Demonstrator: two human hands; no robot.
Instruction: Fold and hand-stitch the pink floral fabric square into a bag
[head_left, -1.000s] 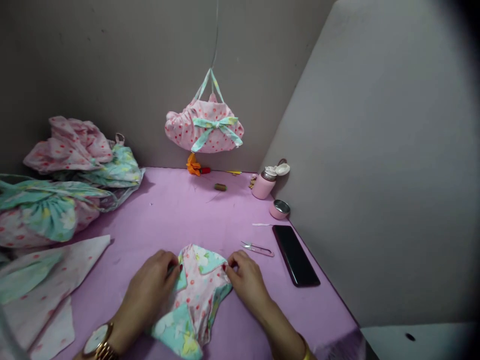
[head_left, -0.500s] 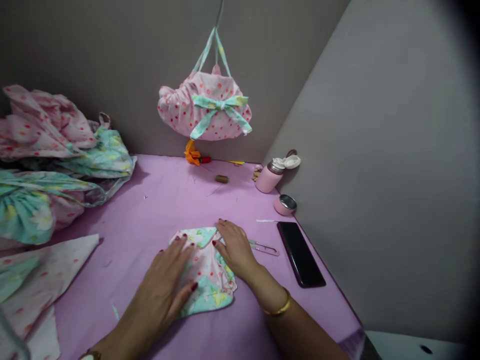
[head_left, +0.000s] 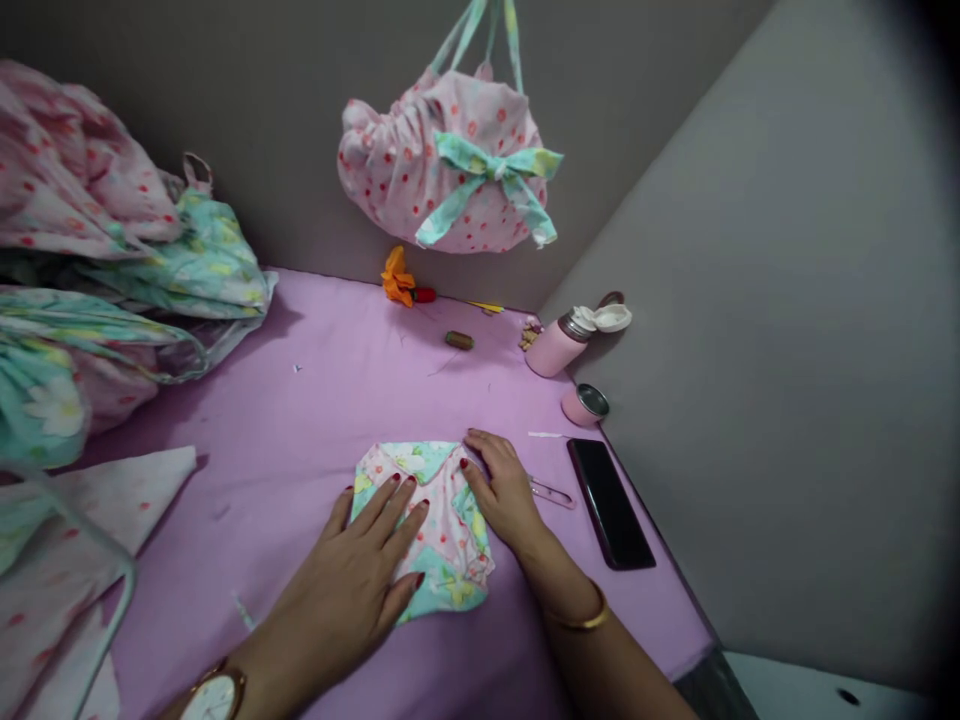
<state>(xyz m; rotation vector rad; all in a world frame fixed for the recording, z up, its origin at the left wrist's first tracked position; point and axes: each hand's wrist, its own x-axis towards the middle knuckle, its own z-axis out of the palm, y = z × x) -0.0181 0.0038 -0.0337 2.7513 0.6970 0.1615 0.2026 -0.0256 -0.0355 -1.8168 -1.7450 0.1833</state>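
I find the left hand point(head_left: 360, 570) with fingers spread, palm down on the folded printed cloth point(head_left: 446, 535), which lies on the purple tabletop point(head_left: 315, 420). I observe the right hand point(head_left: 504, 492) at the cloth's upper right corner, thumb apart from lightly bent fingers; whether it pinches fabric, I cannot tell. I record thread snips point(head_left: 553, 492) just beside that hand, partly hidden, and a black phone point(head_left: 611, 503) farther right.

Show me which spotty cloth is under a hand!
The small piece on the purple table, left hand spread on it, right hand at its corner. The bow-tied one hangs; others lie at left.
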